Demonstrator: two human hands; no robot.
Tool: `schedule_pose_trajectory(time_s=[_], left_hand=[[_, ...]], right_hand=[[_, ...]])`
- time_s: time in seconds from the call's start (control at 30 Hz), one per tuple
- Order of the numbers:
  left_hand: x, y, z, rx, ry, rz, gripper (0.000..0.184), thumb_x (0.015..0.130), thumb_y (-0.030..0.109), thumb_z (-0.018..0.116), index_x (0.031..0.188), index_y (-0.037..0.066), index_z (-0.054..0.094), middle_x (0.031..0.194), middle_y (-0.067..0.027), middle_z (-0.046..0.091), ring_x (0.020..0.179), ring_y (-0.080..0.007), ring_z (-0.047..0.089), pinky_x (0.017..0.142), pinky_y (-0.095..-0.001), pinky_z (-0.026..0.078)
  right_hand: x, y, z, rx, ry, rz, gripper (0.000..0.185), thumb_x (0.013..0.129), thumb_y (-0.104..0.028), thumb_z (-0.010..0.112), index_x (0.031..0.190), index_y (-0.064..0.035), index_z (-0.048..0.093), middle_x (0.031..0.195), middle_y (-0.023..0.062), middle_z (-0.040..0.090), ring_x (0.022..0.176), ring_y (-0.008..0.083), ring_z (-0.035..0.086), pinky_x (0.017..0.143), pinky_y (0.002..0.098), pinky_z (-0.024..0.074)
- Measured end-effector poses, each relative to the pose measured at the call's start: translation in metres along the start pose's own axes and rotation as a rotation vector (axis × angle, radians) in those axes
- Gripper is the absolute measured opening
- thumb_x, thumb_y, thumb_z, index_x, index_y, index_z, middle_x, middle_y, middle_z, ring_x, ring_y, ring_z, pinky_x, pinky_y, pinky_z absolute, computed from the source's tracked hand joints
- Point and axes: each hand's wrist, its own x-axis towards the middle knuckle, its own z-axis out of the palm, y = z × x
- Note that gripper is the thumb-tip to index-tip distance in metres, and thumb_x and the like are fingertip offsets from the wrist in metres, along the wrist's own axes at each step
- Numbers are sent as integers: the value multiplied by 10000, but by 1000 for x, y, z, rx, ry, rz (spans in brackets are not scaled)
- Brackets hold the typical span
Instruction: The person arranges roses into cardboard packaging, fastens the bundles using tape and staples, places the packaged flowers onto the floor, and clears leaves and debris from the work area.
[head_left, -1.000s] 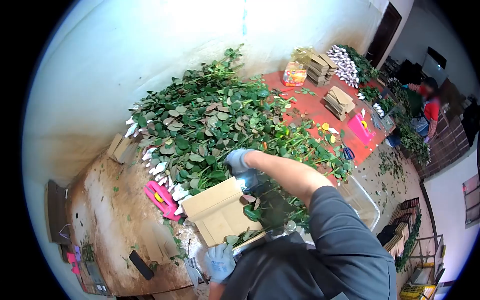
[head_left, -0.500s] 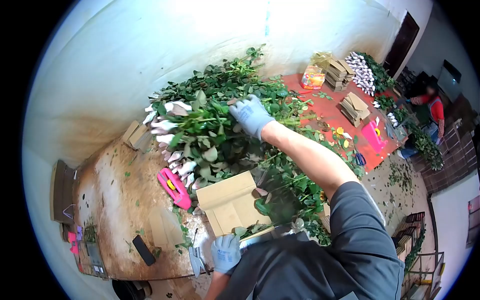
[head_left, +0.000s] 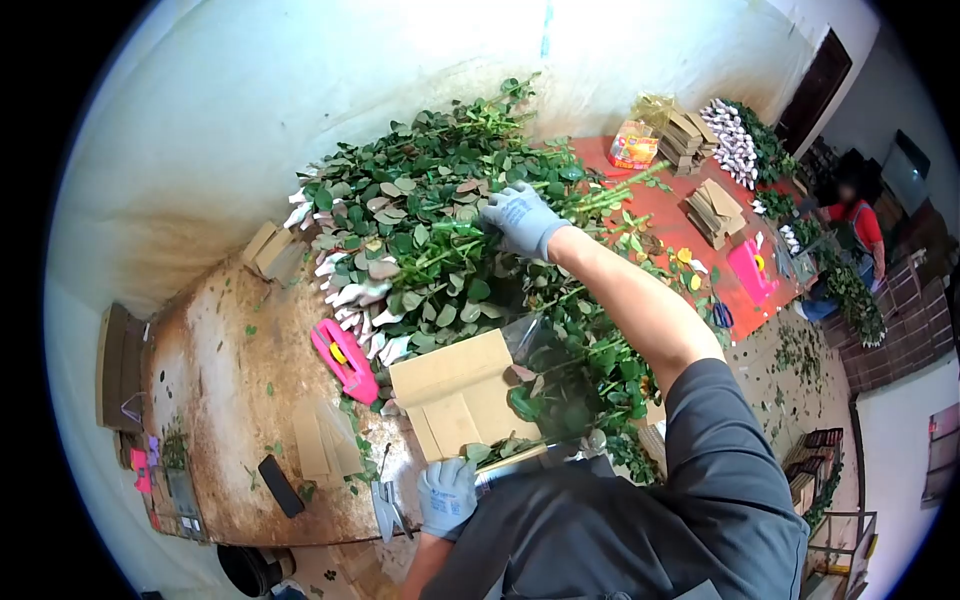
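My right hand, in a grey glove, is closed on leafy stems in the big pile of green stems. White-wrapped flower heads stick out at the pile's left side. My left hand, also gloved, rests with its fingers together at the lower left corner of an open cardboard wrap; whatever is under the fingers is hidden. A few leaves lie along the wrap's lower edge. Clear plastic sheeting and more leaves are beside it on the right.
A pink tape dispenser, a black phone and grey shears lie on the worn table. On the red surface are folded cardboards and another pink dispenser. A person stands at the far right.
My right hand has moved up from beside the cardboard wrap onto the pile, and stems there have shifted. My left hand has stayed by the wrap's lower left corner.
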Motion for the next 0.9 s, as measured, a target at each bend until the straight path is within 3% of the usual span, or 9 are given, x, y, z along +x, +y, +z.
schedule_pose_trajectory(time_s=[0.13, 0.2, 0.3, 0.4, 0.47, 0.53, 0.67, 0.8, 0.9], left_hand=[[0, -2, 2, -27, 14, 3, 115, 871, 190, 675, 967, 128, 691, 960, -15, 615, 900, -249, 568, 738, -429, 434], [0, 0, 0, 2, 8, -11, 124, 872, 194, 675, 974, 128, 699, 964, -15, 620, 905, -245, 573, 743, -430, 438], [2, 4, -3, -2, 4, -30, 103, 880, 182, 677, 964, 127, 700, 969, -16, 623, 905, -240, 577, 739, -428, 438], [1, 3, -1, -19, 25, -37, 75, 889, 164, 681, 949, 119, 692, 964, -15, 622, 894, -239, 576, 738, -426, 440], [3, 4, -3, -26, 25, -42, 62, 892, 156, 682, 938, 115, 686, 964, -18, 623, 891, -244, 577, 737, -425, 441], [4, 6, -5, -37, 19, -33, 50, 895, 149, 683, 927, 111, 680, 965, -20, 624, 889, -249, 577, 737, -425, 442], [4, 4, -3, -33, 21, -16, 61, 886, 155, 686, 925, 109, 675, 972, -30, 628, 892, -264, 579, 744, -430, 442], [1, 3, -1, -36, 0, -23, 127, 854, 164, 685, 975, 124, 690, 989, -33, 631, 918, -272, 582, 778, -439, 434], [0, 2, -1, -34, -18, -30, 179, 833, 168, 681, 1008, 132, 694, 998, -34, 632, 932, -276, 582, 795, -443, 429]], right_hand=[[-1, -20, -3, -164, -380, 141, 287, 862, -174, 673, 1146, -139, 689, 1177, 124, 677, 1149, 315, 635, 928, 519, 462], [-6, -26, -8, -151, -473, 96, 331, 867, -167, 663, 1195, -126, 673, 1167, 125, 681, 1141, 313, 649, 911, 513, 478], [-18, -36, 6, -57, -294, 76, 285, 910, -203, 620, 1180, -128, 669, 1162, 117, 687, 1106, 308, 667, 890, 484, 495], [-39, -50, 30, 205, -173, -10, 234, 886, -235, 659, 1084, -111, 680, 1010, 150, 707, 1001, 335, 691, 836, 440, 528], [-55, -65, 55, 301, -275, -41, 214, 866, -230, 672, 1032, -96, 676, 927, 160, 701, 946, 349, 691, 820, 451, 537], [-85, -76, 88, 290, -238, -179, 266, 853, -197, 661, 1092, -79, 659, 974, 153, 674, 943, 348, 677, 820, 449, 536], [-108, -83, 104, 184, -183, -144, 266, 877, -163, 622, 1132, -93, 648, 1028, 129, 635, 993, 328, 644, 845, 442, 524], [-92, -83, 116, 420, 147, 114, 243, 879, -120, 596, 1116, -80, 630, 1044, 151, 620, 1013, 346, 613, 848, 434, 513], [-83, -85, 110, 383, 122, 197, 229, 889, -108, 577, 1110, -69, 619, 1051, 159, 623, 1010, 350, 615, 849, 452, 507]])
